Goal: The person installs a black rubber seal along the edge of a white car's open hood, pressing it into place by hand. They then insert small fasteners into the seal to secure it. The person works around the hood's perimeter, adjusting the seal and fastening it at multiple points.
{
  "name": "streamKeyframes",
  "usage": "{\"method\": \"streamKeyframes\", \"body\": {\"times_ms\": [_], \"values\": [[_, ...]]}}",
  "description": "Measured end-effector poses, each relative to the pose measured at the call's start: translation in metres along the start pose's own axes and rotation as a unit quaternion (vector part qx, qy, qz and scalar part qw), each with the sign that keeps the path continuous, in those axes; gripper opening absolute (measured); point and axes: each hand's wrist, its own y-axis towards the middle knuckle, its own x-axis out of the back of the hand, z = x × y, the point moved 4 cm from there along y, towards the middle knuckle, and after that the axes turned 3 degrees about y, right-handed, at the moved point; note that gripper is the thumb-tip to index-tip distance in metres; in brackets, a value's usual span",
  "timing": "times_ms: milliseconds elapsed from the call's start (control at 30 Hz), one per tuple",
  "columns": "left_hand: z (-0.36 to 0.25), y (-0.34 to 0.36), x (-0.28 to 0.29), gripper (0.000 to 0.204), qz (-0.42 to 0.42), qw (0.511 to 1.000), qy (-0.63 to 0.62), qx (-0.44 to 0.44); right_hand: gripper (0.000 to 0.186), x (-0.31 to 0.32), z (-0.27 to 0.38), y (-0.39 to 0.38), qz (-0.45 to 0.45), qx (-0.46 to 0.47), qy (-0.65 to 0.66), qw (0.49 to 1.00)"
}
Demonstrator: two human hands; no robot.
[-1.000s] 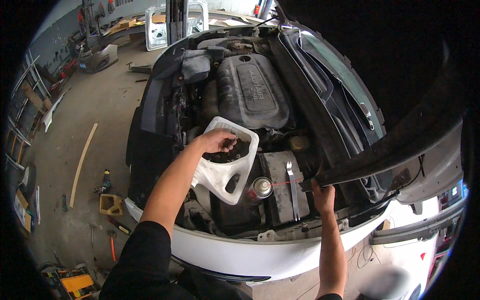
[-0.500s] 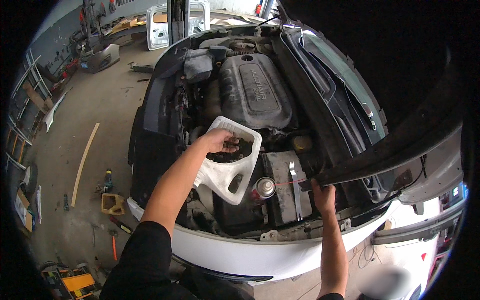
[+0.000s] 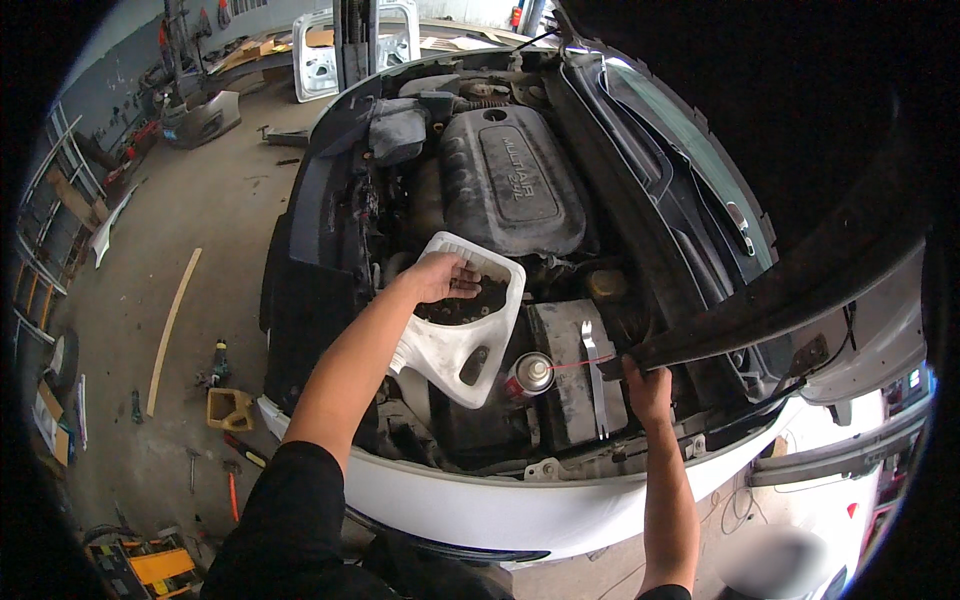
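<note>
My left hand (image 3: pixel 446 278) is inside a cut-open white plastic jug (image 3: pixel 492 345), above small dark pieces that look like fasteners. Its fingers are bent and close together; whatever they pinch is too small to make out. The jug rests on the engine bay, its handle toward me. My right hand (image 3: pixel 650 393) is closed around the near end of a long dark strip-like part (image 3: pixel 770 300) slanting up to the right. Just left of that hand lies a silver forked pry tool (image 3: pixel 595 385) on a dusty black box. Beside it stands a spray can (image 3: pixel 533 374) with a thin red straw.
A dusty engine cover (image 3: pixel 515 185) fills the middle of the bay. The white fender (image 3: pixel 500 515) runs along my side, and the windshield (image 3: pixel 680 140) is at the far right. On the floor at left lie a cordless drill (image 3: pixel 219 362), a cut yellow container (image 3: pixel 230 410) and a wooden strip (image 3: pixel 174 330).
The fingers of my left hand have drawn closer together and lifted slightly in the jug. My right hand stays on the dark strip; the view has shifted a little.
</note>
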Motion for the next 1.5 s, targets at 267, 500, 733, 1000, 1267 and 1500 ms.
{"method": "streamKeyframes", "body": {"times_ms": [267, 500, 733, 1000, 1267, 1500], "values": [[0.000, 0.024, 0.007, 0.025, -0.170, 0.836, 0.521, 0.005, 0.019, -0.004, -0.012, 0.004, 0.006, 0.019, 0.023, 1.000], [0.023, 0.052, -0.042, 0.022, -0.072, 0.537, 0.820, -0.183, 0.022, -0.008, -0.007, -0.005, 0.025, 0.002, 0.023, 0.999], [0.034, 0.066, -0.042, 0.017, -0.064, 0.439, 0.887, -0.128, 0.022, 0.003, -0.008, -0.010, 0.003, 0.010, 0.013, 1.000], [-0.009, 0.013, -0.048, 0.026, -0.029, 0.824, 0.562, -0.058, 0.018, -0.005, -0.001, -0.010, -0.009, 0.049, 0.011, 0.999], [-0.029, -0.115, -0.115, 0.027, 0.266, 0.956, 0.017, -0.120, 0.019, -0.001, 0.008, -0.011, -0.047, 0.123, -0.050, 0.990], [-0.018, -0.162, -0.147, 0.027, 0.277, 0.947, -0.037, -0.157, 0.022, -0.002, 0.013, -0.017, -0.053, 0.104, -0.054, 0.992]]}}
